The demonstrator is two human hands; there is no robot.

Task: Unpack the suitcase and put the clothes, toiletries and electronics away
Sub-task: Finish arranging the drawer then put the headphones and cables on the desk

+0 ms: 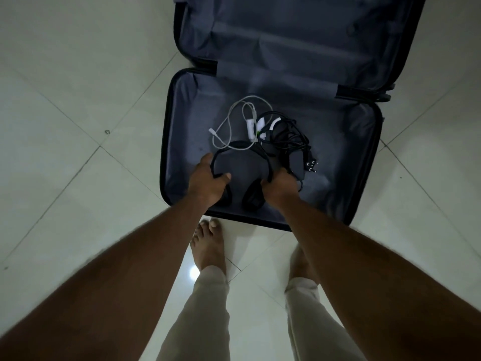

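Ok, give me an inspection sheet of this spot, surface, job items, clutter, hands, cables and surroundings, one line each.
Surface: pale glossy tiled floor; a small dark speck on one tile.
Job's things: open dark hard-shell suitcase with grey lining lies flat on the floor; black over-ear headphones in its near half; no clothes or toiletries seen.
Clutter: nothing seen.
Hands: left hand and right hand each grip one side of the headphones' band.
Cables: white cable with small white adapter and tangled black power cord with brick and pronged plug lie in the same half, overlapping.
Surroundings: bare feet, light trousers; a lamp's reflection on the floor.
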